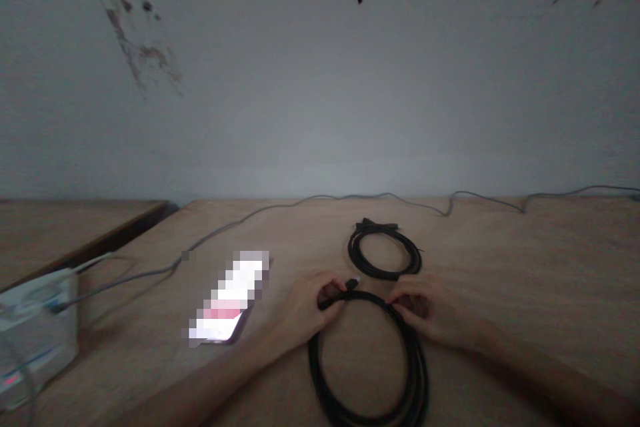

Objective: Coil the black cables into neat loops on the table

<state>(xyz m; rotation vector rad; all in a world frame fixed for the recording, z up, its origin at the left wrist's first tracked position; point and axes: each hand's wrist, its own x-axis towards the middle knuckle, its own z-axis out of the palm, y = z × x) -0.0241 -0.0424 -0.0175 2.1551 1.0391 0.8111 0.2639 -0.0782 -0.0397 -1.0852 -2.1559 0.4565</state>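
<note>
My left hand (305, 307) and my right hand (425, 310) both grip the top of a coiled black cable (419, 367) lying on the wooden table (500, 253). A small plug end of that cable (353, 283) sticks out just past my left fingers. Behind my hands, apart from them, lies a second, smaller black cable coil (384, 273) with its plug at the far side. A smartphone (225, 300), its lit screen blurred out, lies to the left of my left hand.
A thin grey cable (300, 200) runs along the table's far edge, then down to a white box-like device (35, 333) at the left. A second wooden surface (60, 233) sits beyond the table's left edge. A stained white wall (320, 80) rises behind.
</note>
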